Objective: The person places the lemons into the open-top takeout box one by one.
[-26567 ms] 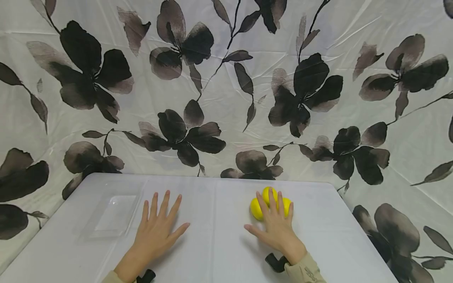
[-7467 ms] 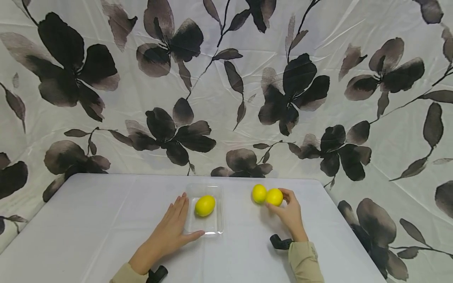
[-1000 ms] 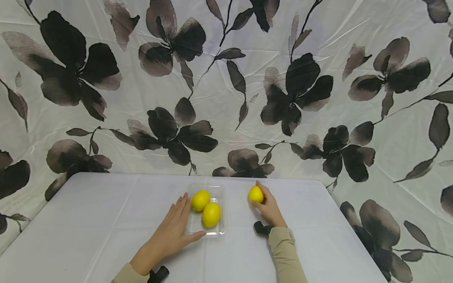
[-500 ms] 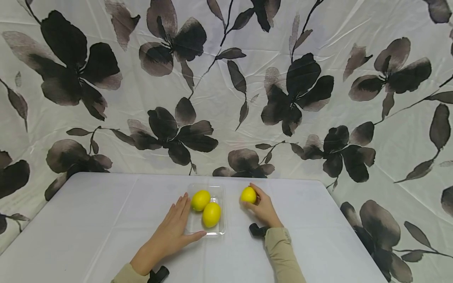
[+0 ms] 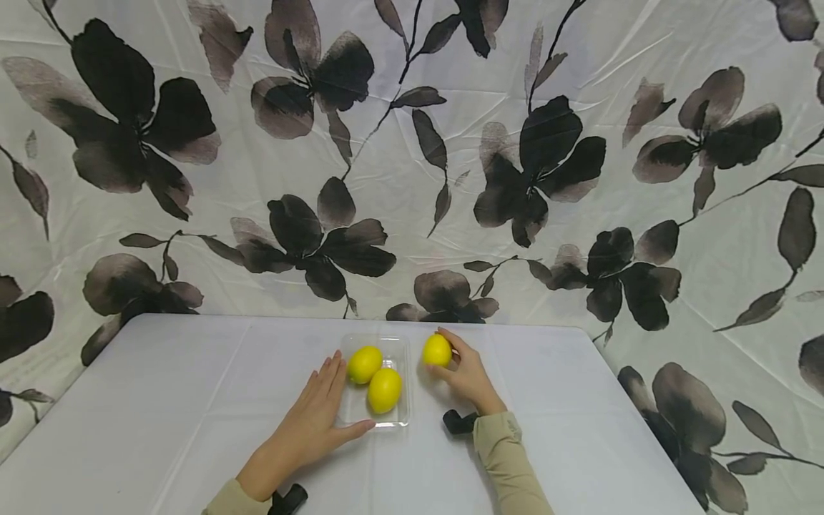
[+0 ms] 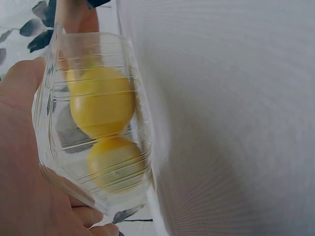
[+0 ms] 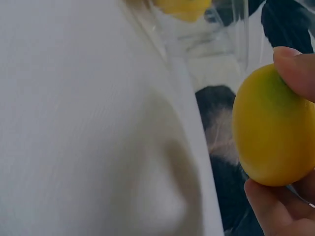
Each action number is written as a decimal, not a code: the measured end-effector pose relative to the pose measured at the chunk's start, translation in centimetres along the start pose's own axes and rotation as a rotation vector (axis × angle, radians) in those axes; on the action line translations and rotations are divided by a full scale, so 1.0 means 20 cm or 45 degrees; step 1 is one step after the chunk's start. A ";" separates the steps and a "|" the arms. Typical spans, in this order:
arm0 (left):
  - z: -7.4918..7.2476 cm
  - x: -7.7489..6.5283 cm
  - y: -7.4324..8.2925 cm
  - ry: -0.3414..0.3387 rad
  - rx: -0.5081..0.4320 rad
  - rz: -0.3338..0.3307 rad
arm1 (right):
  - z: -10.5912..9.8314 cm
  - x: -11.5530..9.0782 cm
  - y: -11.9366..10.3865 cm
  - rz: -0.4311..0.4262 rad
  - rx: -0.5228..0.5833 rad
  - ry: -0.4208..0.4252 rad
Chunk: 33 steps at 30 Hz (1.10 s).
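Observation:
Two yellow lemons, one at the back left [image 5: 365, 365] and one nearer the front [image 5: 385, 391], lie in a clear plastic tray [image 5: 404, 415]. My left hand [image 5: 309, 411] rests flat along the tray's left side, fingers straight, thumb at its front left corner. In the left wrist view the ribbed tray wall [image 6: 59, 147] stands against that hand. My right hand [image 5: 473, 372] pinches a third lemon [image 5: 437, 350] between thumb and fingers, just right of the tray. The right wrist view shows this lemon [image 7: 270, 130] raised off the table, its shadow below.
The white-covered table [image 5: 161, 415] reaches back to a hanging cloth [image 5: 425, 179] printed with dark flowers. A black camera mount sits at the left wrist [image 5: 287, 499] and another at the right wrist [image 5: 458, 422].
Over the last second my right hand has carried the third lemon left, closer to the tray. Since the earlier frames the tray moved to mid-table and gained two lemons. My left hand stays put lately.

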<state>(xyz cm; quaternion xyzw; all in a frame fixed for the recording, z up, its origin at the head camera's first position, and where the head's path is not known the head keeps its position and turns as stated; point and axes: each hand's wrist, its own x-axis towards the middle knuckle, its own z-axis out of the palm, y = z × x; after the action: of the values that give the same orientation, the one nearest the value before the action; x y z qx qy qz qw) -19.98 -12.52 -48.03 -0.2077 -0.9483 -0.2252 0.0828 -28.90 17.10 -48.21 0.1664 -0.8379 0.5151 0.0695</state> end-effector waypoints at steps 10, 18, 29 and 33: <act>0.00 0.00 -0.01 -0.018 -0.004 -0.011 | 0.06 0.03 -0.12 -0.170 0.045 -0.062; 0.00 0.00 0.00 -0.021 -0.009 -0.007 | 0.10 0.02 -0.22 -0.297 -0.006 -0.149; -0.01 0.00 0.00 -0.019 -0.023 0.001 | 0.18 0.00 -0.34 -0.393 -0.035 -0.363; -0.01 0.00 0.00 -0.008 -0.022 0.011 | 0.21 -0.01 -0.38 -0.395 -0.107 -0.448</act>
<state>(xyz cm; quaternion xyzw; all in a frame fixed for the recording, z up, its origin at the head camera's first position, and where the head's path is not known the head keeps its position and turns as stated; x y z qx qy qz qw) -20.04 -12.52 -47.85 -0.2134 -0.9457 -0.2322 0.0789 -25.78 10.36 -43.88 0.3774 -0.8222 0.4260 0.0076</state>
